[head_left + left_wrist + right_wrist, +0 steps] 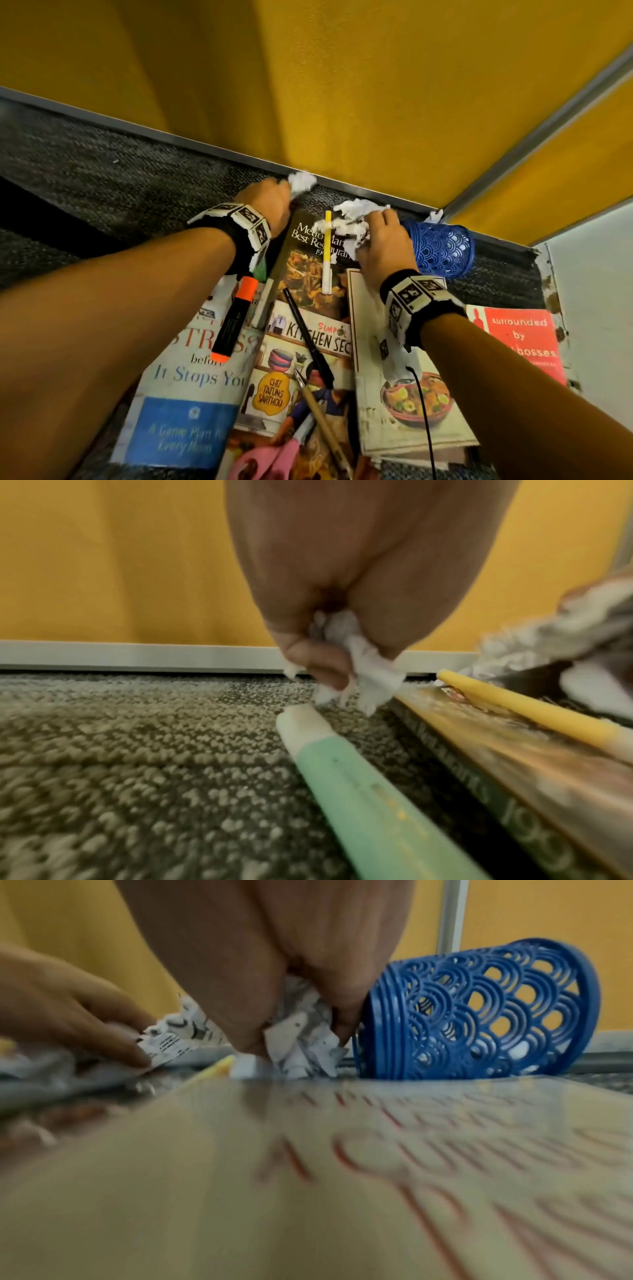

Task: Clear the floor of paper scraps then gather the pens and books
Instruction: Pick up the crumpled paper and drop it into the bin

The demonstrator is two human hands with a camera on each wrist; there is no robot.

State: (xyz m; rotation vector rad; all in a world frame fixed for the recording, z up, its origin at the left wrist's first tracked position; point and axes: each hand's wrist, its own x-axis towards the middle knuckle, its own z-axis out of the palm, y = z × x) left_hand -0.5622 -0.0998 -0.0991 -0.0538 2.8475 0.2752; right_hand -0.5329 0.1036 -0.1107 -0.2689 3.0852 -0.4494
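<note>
Left grip: our left hand [270, 202] pinches a white paper scrap [301, 181] just above the carpet [102, 178], at 12 o'clock of the books [191, 387].
Right grip: our right hand [383, 243] bunches several crumpled scraps [356, 212] atop the restaurant book [308, 260], just beside the tipped blue pen holder [442, 250].
Risk, spill: we judge loose pieces may drop if we overfill.
Risk, snag: the yellow pen [327, 250] touches the scraps and may roll.
Risk, miss: a corner scrap [435, 216] at 1 o'clock may be overlooked.

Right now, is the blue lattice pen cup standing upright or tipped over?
Tipped over: the blue lattice plastic pen cup lies on its side on the carpet.
</note>
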